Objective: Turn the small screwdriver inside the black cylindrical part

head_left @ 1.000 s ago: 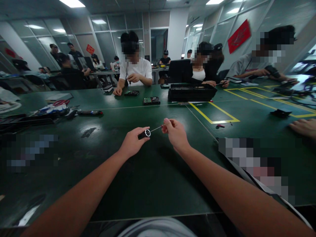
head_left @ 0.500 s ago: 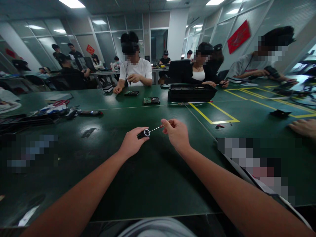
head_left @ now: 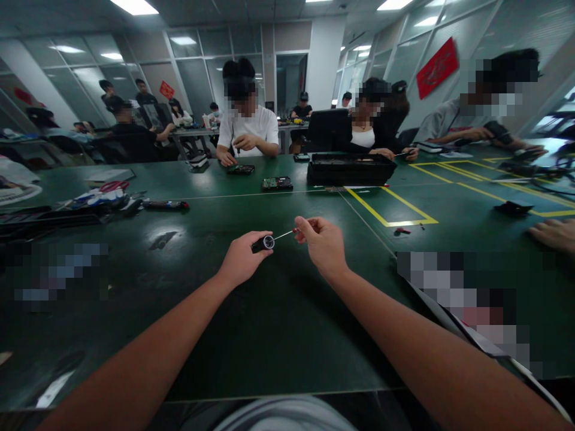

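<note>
Between the thumb and fingers of my left hand (head_left: 242, 260) is a small black cylindrical part (head_left: 268, 242) with a pale ring round its end, which faces right. My right hand (head_left: 326, 242) pinches the red handle of a thin screwdriver (head_left: 284, 234). Its metal shaft points left and down, with the tip at the ringed end of the black part. Whether the tip sits inside the ring or just touches it, I cannot tell. Both hands are held above the green table (head_left: 278, 335).
A black open box (head_left: 350, 170) and a circuit-board device (head_left: 277, 182) lie ahead. A black pen-like tool (head_left: 166, 205) and a pile of tools (head_left: 108, 194) are at left. Small red bits (head_left: 402, 231) lie right. Co-workers sit opposite; another person's hand (head_left: 552, 236) rests at far right.
My hands keep almost the same pose, with the screwdriver still at the black part. The view has shifted slightly. The person opposite in white has moved a hand closer to a device.
</note>
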